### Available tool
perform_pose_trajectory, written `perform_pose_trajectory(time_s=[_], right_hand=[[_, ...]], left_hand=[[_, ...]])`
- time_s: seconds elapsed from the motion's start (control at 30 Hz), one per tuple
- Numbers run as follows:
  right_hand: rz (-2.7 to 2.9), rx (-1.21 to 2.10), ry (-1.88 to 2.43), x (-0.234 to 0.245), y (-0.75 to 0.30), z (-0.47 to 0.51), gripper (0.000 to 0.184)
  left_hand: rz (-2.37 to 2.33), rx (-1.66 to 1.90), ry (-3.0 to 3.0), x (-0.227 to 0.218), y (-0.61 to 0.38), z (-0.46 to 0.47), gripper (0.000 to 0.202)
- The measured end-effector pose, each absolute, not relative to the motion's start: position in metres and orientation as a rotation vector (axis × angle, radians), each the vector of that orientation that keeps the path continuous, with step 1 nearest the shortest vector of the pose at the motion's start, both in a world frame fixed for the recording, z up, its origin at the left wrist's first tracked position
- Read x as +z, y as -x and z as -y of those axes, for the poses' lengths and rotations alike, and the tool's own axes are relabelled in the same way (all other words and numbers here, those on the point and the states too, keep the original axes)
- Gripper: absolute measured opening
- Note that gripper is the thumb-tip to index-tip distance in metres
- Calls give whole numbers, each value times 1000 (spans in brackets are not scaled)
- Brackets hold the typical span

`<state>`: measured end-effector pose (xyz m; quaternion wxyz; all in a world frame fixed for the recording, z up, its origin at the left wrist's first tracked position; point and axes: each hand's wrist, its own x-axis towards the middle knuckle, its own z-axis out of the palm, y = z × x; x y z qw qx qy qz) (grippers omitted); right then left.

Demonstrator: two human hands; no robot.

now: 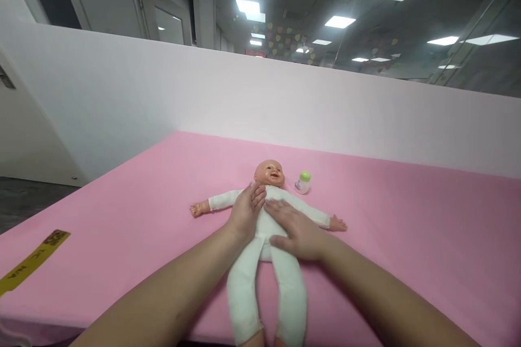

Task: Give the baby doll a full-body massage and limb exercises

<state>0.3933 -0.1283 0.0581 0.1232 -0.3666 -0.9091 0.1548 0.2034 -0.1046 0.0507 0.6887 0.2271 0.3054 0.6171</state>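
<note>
A baby doll in a white one-piece suit lies on its back on the pink surface, arms spread, head away from me. My left hand rests flat on the doll's chest and shoulder, fingers stretched out. My right hand lies flat across the doll's belly and side, fingers together and extended. Neither hand grips anything. A small bottle with a green cap stands just right of the doll's head.
A yellow printed strip lies on the pink surface at the far left edge. A white partition wall stands behind the surface. A doorway and ceiling lights show beyond it.
</note>
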Motion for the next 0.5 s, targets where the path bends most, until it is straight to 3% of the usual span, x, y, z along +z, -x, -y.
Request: perform_pose_trajectory(time_s=[0.23, 0.4, 0.5], right_hand=[[2359, 454, 1421, 43, -419, 93, 73], [2296, 506, 1411, 46, -424, 98, 63], [2248, 541, 1405, 46, -423, 99, 64]], left_hand=[[-631, 1413, -808, 38, -204, 107, 36], [-654, 1255, -1612, 67, -190, 136, 33], [-433, 1030, -2178, 81, -184, 158, 38]])
